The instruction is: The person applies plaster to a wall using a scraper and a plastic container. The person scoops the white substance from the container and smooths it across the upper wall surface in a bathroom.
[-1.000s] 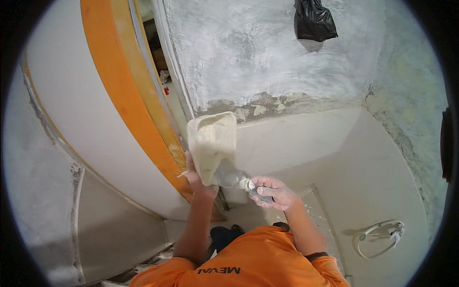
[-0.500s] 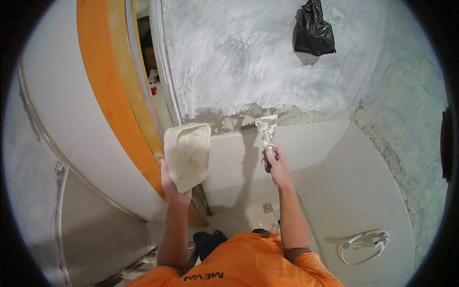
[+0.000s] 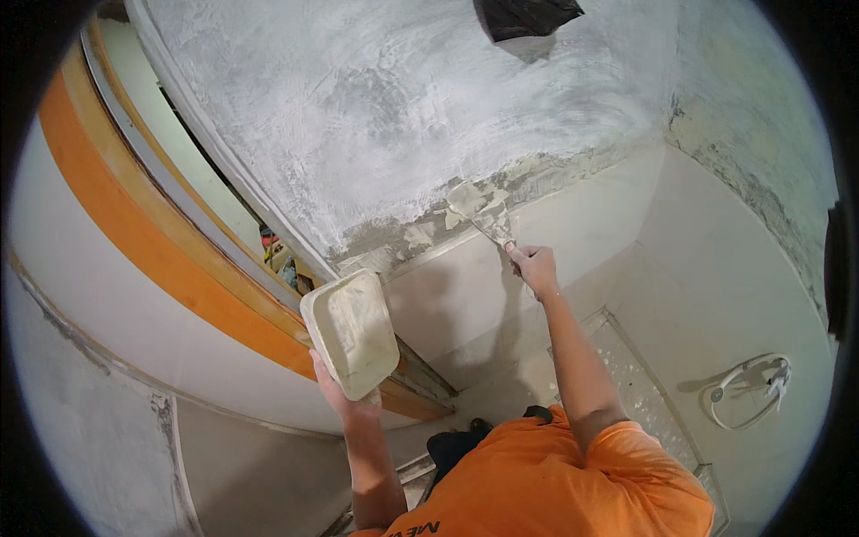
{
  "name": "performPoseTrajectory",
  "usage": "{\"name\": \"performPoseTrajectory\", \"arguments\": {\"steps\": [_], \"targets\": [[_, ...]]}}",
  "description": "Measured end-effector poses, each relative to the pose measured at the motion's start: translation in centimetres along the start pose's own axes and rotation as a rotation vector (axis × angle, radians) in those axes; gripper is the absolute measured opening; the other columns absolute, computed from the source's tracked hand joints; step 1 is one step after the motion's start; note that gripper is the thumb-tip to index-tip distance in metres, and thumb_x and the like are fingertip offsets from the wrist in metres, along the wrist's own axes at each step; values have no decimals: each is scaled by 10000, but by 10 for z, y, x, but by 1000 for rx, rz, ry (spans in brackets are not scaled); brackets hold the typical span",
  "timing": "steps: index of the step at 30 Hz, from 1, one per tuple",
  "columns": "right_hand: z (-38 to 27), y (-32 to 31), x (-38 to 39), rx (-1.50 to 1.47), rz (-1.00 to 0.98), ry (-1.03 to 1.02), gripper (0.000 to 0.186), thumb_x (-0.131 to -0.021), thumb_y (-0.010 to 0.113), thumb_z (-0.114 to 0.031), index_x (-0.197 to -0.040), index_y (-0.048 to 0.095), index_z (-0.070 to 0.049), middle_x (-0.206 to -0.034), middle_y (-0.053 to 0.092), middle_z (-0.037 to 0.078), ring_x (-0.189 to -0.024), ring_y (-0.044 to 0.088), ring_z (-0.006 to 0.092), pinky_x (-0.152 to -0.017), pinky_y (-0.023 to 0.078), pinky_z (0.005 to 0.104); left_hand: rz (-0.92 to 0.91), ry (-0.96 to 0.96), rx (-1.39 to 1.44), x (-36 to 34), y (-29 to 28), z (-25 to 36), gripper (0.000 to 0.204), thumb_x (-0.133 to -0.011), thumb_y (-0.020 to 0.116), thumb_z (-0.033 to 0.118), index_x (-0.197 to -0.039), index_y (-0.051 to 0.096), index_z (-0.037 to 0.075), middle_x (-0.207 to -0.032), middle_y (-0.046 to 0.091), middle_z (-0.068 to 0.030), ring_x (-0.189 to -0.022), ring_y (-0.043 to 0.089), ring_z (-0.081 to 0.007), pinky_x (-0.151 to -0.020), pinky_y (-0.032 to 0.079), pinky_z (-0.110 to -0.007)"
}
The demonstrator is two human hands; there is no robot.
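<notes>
My right hand (image 3: 535, 267) grips a putty knife (image 3: 492, 225) by its handle. The blade lies against the wall (image 3: 376, 98), on the rough grey strip (image 3: 537, 179) just above the tiles, where cream-coloured filler is smeared. In my left hand (image 3: 343, 394) is a cream plastic tub (image 3: 351, 333), tilted so that its inside shows, with filler coating the walls. The fingers of that hand are wrapped round its lower end and partly hidden behind it.
On the left stands a door edge with an orange band (image 3: 179, 277), beside a narrow gap. A black plastic bag (image 3: 528, 16) hangs on the wall at the top. A shower hose (image 3: 747, 394) hangs on the right tiled wall. Pale tiles (image 3: 555, 242) run below the rough strip.
The view has turned, so the scene sits tilted. My right hand has brought the putty knife onto the rough strip. The tub, still in my left hand, now shows more of its inside.
</notes>
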State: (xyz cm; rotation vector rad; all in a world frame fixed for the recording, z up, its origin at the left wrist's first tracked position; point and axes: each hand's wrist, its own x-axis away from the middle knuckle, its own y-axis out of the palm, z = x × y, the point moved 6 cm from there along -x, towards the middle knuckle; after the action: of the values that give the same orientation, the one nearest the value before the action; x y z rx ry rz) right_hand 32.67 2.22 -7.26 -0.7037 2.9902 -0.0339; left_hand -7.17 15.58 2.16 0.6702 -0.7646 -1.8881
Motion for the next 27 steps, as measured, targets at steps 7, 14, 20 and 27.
{"name": "performPoseTrajectory", "arguments": {"steps": [7, 14, 20, 27], "targets": [[23, -35, 55, 137, 206, -20, 477, -946, 706, -417, -718, 695, 2, -620, 603, 33, -571, 538, 104, -555, 425, 298, -29, 41, -28, 0, 3, 2, 498, -1104, 335, 433, -1437, 466, 85, -1374, 576, -81, -1217, 600, -237, -1027, 502, -414], [-97, 7, 64, 154, 107, -343, 464, -905, 724, -429, -842, 708, 30, -689, 651, 136, -635, 559, 227, -632, 450, 382, -51, 33, -85, 1, 6, -7, 517, -1101, 336, 429, -1456, 458, 73, -1391, 571, -91, -1244, 588, -246, -1038, 494, -415], [-54, 2, 8, 385, 153, -316, 480, -880, 719, -452, -848, 703, 27, -734, 633, 248, -620, 544, 368, -632, 454, 437, -48, 118, -285, 4, 5, 5, 520, -1101, 347, 437, -1446, 471, 68, -1390, 575, -91, -1222, 604, -245, -1020, 513, -407], [13, -82, 27, 371, 377, -170, 541, -896, 724, -460, -680, 587, 16, -549, 421, 124, -542, 415, 222, -546, 371, 400, -11, 36, -98, 0, -6, -4, 524, -1110, 324, 432, -1458, 445, 59, -1385, 569, -99, -1205, 608, -241, -1016, 510, -410]]}}
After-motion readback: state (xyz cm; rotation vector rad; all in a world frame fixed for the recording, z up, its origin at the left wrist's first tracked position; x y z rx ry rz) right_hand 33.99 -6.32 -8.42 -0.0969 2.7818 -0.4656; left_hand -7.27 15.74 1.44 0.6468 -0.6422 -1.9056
